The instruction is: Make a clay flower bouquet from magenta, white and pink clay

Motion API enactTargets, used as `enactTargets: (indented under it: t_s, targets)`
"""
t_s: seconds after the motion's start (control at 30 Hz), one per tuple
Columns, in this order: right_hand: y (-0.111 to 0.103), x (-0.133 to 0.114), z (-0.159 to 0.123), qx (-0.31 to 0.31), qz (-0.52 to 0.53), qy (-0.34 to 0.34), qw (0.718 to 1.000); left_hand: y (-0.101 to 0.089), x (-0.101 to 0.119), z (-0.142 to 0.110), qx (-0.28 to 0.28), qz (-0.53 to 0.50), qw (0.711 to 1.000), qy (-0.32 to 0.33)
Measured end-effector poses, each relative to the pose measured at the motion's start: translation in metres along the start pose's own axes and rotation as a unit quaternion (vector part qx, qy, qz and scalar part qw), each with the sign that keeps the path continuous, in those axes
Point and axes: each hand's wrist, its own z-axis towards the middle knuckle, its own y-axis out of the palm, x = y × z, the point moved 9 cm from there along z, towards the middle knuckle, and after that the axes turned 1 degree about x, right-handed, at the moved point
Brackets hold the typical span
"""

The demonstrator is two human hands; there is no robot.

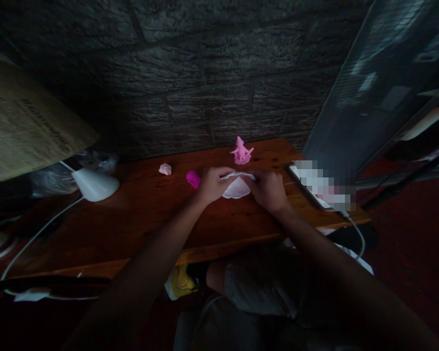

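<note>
A pale pink sheet (237, 187), thin and rounded, is held between both my hands just above the wooden table (131, 219). My left hand (212, 183) pinches its left edge and my right hand (267, 190) grips its right edge, fingers closed. A bright magenta piece (193, 179) lies right beside my left hand. Behind the sheet stands a small pink folded figure (241, 151). A little crumpled pink lump (165, 169) rests farther left.
A white desk lamp head (95, 184) with its cable lies at the left of the table. A phone (314, 187) with a plugged cable sits at the right edge. A dark brick wall (205, 73) rises behind. My knees are under the table's front edge.
</note>
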Motion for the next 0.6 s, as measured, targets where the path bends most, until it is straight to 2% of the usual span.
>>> enactTargets:
  t_s: [0.13, 0.27, 0.4, 0.6]
  targets:
    - [-0.003, 0.001, 0.0, 0.012, 0.043, 0.016, 0.999, 0.002, 0.005, -0.001, -0.015, 0.024, 1.0, 0.008]
    - [0.006, 0.007, 0.0, -0.026, 0.059, 0.023, 0.998, -0.001, 0.003, 0.0, 0.004, 0.051, 0.999, -0.001]
    - [0.006, 0.012, 0.0, -0.019, 0.048, 0.019, 0.999, -0.001, 0.0, 0.0, 0.011, 0.03, 0.999, -0.018]
    - [0.001, 0.008, 0.002, -0.007, 0.039, 0.003, 0.999, 0.001, 0.011, 0.0, -0.006, -0.024, 0.999, 0.02]
